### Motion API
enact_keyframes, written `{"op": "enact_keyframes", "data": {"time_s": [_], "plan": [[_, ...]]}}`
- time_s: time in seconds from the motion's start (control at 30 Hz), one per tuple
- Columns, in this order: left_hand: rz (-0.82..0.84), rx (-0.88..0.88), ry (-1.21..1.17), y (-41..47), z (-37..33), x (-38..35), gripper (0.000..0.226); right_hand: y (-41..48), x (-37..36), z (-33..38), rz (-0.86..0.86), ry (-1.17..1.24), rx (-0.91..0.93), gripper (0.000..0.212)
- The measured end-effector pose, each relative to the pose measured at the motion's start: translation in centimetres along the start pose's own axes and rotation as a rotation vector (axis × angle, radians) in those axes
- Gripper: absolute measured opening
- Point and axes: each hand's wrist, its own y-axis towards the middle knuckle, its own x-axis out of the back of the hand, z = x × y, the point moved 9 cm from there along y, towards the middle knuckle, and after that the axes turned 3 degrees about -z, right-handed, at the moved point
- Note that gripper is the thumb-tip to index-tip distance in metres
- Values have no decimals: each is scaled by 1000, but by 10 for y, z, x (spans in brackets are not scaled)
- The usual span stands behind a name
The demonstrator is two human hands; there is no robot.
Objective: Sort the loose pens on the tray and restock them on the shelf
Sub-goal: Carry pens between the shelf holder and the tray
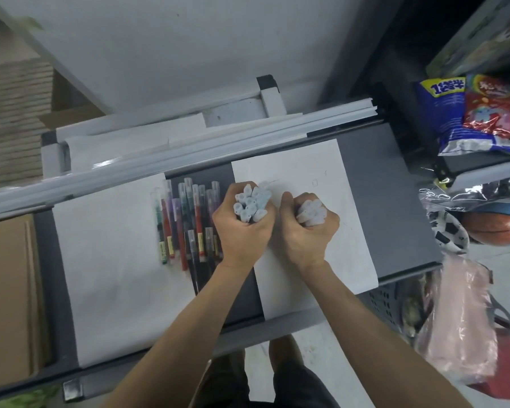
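My left hand grips an upright bundle of several pens, their pale clear caps pointing up at the camera. My right hand grips a second upright bundle of pens, also cap end up. Both fists stand side by side on the dark grey tray, over a white paper sheet. To the left of my left hand, several loose pens with red, green, purple and black barrels lie in a row between two paper sheets.
A second white sheet covers the tray's left part. Cardboard lies at the far left. Long white rails run along the tray's back edge. Snack bags, balls and a pink plastic bag crowd the right side.
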Motion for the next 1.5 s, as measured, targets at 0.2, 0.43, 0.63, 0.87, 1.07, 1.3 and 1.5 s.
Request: {"op": "enact_keyframes", "data": {"time_s": [0.2, 0.43, 0.63, 0.87, 1.07, 1.3, 1.5], "plan": [[-51, 93, 71, 0, 2, -5, 17, 5, -4, 7, 87, 130, -144, 67], [124, 270, 162, -4, -30, -16, 22, 2, 9, 14, 199, 177, -438, 39], [354, 457, 136, -24, -62, -21, 12, -31, 50, 29, 196, 246, -615, 29], [655, 669, 112, -78, -82, -47, 9, -79, 128, 42, 6, 388, -679, 31], [931, 653, 154, -161, -117, -106, 8, -120, 231, 50, -192, 412, -595, 26], [1210, 605, 264, -304, -143, -184, 28, -182, 378, 36, -443, 393, -534, 41], [1415, 531, 332, -461, -163, -251, 22, -245, 521, -25, -584, 499, -572, 17]]}}
